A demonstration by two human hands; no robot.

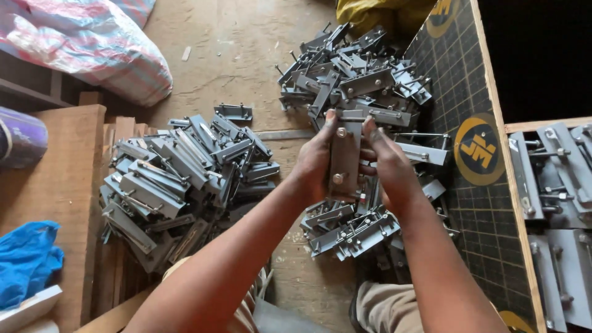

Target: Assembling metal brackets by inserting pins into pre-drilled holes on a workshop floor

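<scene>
Grey metal bracket (344,157), bolts facing up, was pinched between the left hand (314,161) and right hand (387,161), both grips pressed on its long edges. It was held mid-frame above a loose bracket heap (354,80), seemingly to inspect it; a stacked pile (176,179) lay at left.

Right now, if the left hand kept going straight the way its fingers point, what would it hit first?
Probably the far pile of grey metal brackets, just beyond the bracket that the left hand holds with the right hand; depth is hard to judge.
</scene>
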